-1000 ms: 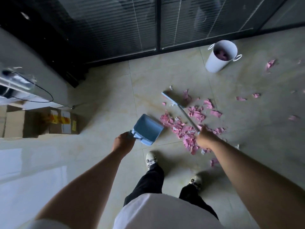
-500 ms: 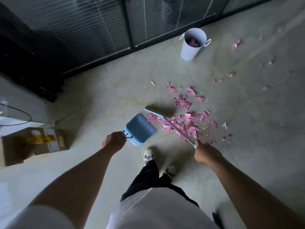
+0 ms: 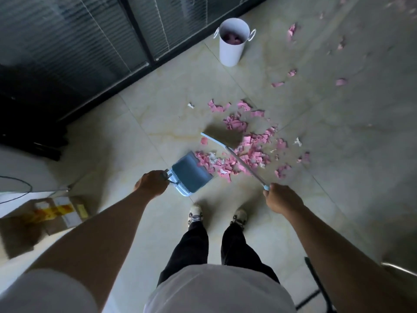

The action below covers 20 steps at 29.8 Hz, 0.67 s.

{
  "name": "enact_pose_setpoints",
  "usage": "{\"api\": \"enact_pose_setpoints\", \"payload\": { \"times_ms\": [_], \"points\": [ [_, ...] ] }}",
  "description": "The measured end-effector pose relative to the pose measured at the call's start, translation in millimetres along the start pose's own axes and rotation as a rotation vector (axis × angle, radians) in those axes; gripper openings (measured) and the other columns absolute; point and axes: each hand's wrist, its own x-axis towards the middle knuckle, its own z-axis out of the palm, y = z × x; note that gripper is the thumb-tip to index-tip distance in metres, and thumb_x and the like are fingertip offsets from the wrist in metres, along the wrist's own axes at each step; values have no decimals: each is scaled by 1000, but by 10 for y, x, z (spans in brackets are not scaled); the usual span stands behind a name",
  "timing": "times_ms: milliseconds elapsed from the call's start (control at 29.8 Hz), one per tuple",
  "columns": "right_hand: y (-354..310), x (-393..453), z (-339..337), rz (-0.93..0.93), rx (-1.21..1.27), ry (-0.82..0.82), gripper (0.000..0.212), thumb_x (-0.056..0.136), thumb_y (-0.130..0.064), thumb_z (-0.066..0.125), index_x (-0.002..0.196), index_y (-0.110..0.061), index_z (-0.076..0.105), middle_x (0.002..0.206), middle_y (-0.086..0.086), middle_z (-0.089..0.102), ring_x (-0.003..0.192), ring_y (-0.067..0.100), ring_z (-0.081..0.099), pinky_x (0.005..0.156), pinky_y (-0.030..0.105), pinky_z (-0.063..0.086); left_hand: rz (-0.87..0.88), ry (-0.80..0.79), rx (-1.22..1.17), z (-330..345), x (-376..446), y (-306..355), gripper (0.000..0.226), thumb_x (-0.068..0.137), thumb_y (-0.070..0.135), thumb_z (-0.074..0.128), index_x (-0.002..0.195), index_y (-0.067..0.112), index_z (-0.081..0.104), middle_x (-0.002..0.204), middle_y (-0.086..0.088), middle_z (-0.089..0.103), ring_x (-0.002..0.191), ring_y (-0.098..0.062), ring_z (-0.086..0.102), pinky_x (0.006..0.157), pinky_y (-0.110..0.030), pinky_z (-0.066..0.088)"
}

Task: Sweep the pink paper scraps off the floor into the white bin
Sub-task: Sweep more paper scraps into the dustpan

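Tiled floor [image 3: 140,132]: your left hand [image 3: 151,183] is gripping the dustpan [image 3: 191,175] low, your right hand [image 3: 282,198] grasping the broom [image 3: 225,143] to push scraps [image 3: 252,147] in.

Dim light, wide-angle bowing, edges seemingly motion-blurred

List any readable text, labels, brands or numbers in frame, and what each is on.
No text can be read anywhere in the frame.
Cardboard box: pale labels and a yellow and red strip, all too blurred to read.
Dustpan, broom, white bin: no print visible.
Pink paper scraps: no print visible.
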Motion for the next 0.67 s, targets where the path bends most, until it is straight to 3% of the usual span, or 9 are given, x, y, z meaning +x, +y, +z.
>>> {"api": "enact_pose_setpoints", "payload": {
  "times_ms": [134,369,671],
  "points": [
    [-139,-101,167,31,-1,-42,34,97,-20,39,123,-6,54,121,15,62,113,32,59,91,37,49,-20,1,-24,-67,110,-16,29,90,35,48,111,23,65,123,-10,64,113,-36,58,91,-39,46],
    [13,-274,141,32,-22,-50,32,96,-28,45,120,-10,56,113,11,65,105,31,64,86,37,51,48,-15,6,-119,302,-30,32,94,32,48,113,12,63,121,-17,64,112,-38,59,92,-40,46],
    [296,-638,425,109,47,33,32,96,-33,41,120,-19,57,112,7,67,104,30,64,85,36,50,93,-51,34,-192,251,11,30,91,33,50,112,18,65,121,-14,65,112,-36,58,92,-38,47]
  ]
}}
